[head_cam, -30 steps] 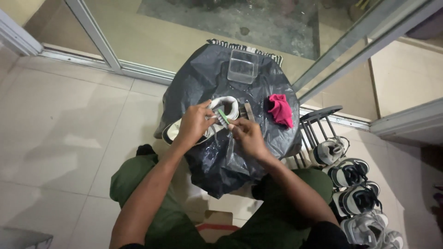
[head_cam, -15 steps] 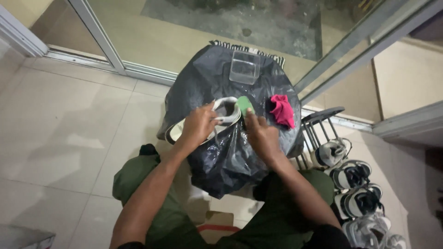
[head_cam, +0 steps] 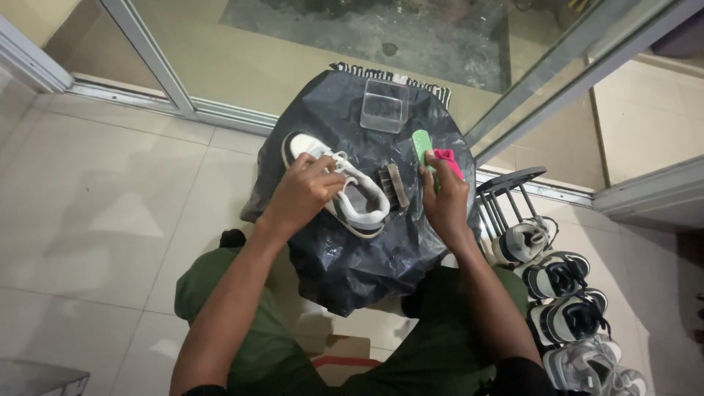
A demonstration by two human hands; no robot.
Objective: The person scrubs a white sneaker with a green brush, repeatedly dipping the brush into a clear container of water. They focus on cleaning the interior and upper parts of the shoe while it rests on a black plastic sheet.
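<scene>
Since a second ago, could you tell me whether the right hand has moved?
Yes. The right hand left the white shoe and moved right, toward the pink cloth.

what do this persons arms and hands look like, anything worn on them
Both arms are bare from the upper arm down: no sleeves over the forearms, and no gloves, watch, rings or bands that the head view shows. The left hand and right hand are bare too. Only dark fabric edges show near the shoulders at the bottom of the picture.

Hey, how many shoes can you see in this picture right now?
5. One white shoe lies on the black bag under the left hand; four more line the floor at right. Others may be hidden.
</scene>
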